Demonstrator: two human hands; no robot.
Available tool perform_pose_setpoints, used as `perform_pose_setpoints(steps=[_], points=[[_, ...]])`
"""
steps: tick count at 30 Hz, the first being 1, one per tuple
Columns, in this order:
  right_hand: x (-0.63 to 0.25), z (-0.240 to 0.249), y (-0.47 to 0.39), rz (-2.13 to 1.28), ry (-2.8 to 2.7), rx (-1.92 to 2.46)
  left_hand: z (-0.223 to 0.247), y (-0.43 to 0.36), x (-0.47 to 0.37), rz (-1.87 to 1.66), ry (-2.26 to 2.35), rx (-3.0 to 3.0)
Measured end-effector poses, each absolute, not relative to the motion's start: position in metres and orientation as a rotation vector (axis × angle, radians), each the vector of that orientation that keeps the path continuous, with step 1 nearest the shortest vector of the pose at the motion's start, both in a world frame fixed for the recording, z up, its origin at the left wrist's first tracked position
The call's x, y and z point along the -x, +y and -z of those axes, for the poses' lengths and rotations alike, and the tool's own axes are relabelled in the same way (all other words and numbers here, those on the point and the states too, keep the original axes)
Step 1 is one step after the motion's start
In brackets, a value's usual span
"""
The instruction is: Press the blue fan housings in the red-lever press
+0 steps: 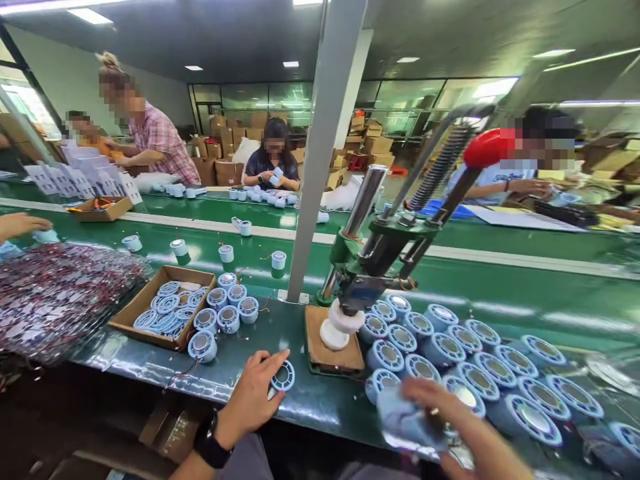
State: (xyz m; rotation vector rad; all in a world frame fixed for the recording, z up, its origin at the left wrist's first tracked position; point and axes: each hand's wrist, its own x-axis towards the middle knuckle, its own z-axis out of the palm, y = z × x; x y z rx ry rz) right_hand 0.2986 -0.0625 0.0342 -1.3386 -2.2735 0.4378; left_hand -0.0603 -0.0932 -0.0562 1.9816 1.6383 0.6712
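With a dark watch at its wrist, my left hand point(255, 393) has thumb and fingers round a small blue round part point(283, 377) with a slotted rim, at the table's front edge. My right hand point(450, 420), smeared by motion, is at the lower right, its fingers on a blurred light-blue housing point(403, 413). Beyond it stand rows of blue round housings point(480, 380) with silvery centres. Between the hands, further back, is a green hand press point(363, 287) with a red knob, its white pad above a white disc point(334, 335) on a brown board.
A cardboard tray point(123, 323) of blue rings stands left, beside several housings point(229, 319) and a heap of wired parts point(65, 293). A grey post point(320, 147) rises behind. Further housings sit on the green belt point(255, 247). Several people work across it; another person's hand point(23, 225) reaches in at far left.
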Motion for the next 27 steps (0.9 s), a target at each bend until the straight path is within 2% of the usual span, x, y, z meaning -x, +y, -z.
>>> perform_pose_setpoints(steps=[4, 9, 14, 20, 23, 27], points=[[-0.218, -0.006, -0.093, -0.743, -2.414, 1.104, 0.063, -0.095, 0.056, -0.696, 1.716, -2.032], [-0.168, 0.022, -0.069, -0.740, -2.363, 1.055, 0.071, -0.097, 0.060, -0.957, 1.777, -1.845], [-0.153, 0.067, -0.082, -0.836, -1.973, 1.009, 0.061, -0.111, 0.060, -1.156, 1.771, -1.505], [-0.129, 0.104, -0.086, -0.777, -1.736, 1.052, 0.028, -0.110, 0.026, -0.944, 1.574, -1.815], [-0.129, 0.109, -0.083, -0.769, -1.726, 1.020, 0.019, -0.103, 0.015, -0.803, 1.551, -1.918], [-0.134, 0.109, -0.082, -0.817, -1.709, 0.988, 0.017, -0.098, 0.012, -0.792, 1.573, -1.857]])
